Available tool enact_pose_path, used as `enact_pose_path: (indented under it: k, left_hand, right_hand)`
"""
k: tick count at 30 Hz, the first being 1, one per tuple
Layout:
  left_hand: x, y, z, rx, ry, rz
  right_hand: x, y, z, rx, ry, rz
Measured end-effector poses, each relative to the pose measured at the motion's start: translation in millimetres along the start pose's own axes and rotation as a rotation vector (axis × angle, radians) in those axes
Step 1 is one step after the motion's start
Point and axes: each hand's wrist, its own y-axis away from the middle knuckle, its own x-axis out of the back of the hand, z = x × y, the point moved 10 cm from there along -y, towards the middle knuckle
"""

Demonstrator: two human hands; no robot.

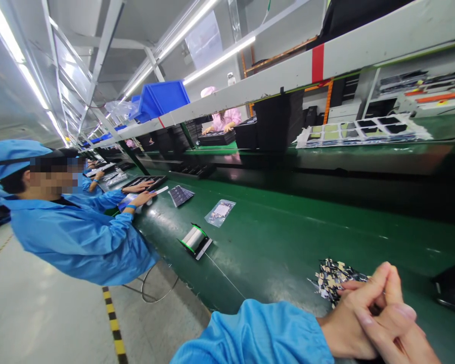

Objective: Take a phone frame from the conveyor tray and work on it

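My left hand [351,323], in a blue sleeve, and my right hand [396,331] are pressed together at the bottom right, fingers folded over each other above the green belt [288,242]. Whatever may lie between the fingers is hidden. Just beyond my hands, touching the fingertips, lies a heap of small black and pale parts [333,277].
A co-worker in a blue coat [76,232] sits to my left with hands at a black tray [146,181]. On the belt lie a tape roll [195,240], a clear bag [220,212] and a dark card [180,194]. Another person in pink [223,119] works across the line. A black tray edge [453,288] is at right.
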Motion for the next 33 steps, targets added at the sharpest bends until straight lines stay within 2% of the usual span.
enact_pose_path:
  k: [8, 16, 25, 33]
  left_hand:
    - [-3.9, 0.7, 2.3, 0.051, 0.065, -0.024]
    - [-2.6, 1.7, 8.2, 0.058, 0.062, -0.025]
    - [-3.6, 1.1, 7.9, 0.06, 0.068, -0.037]
    - [-3.9, 2.2, 13.4, 0.048, 0.077, -0.05]
  right_hand:
    - [-3.0, -0.5, 4.5, -0.039, -0.084, -0.081]
    - [-6.3, 3.3, 12.2, -0.021, -0.069, -0.095]
    - [-4.4, 0.4, 4.4, -0.015, -0.1, -0.096]
    - [-5.6, 0.3, 7.6, -0.014, -0.083, -0.089]
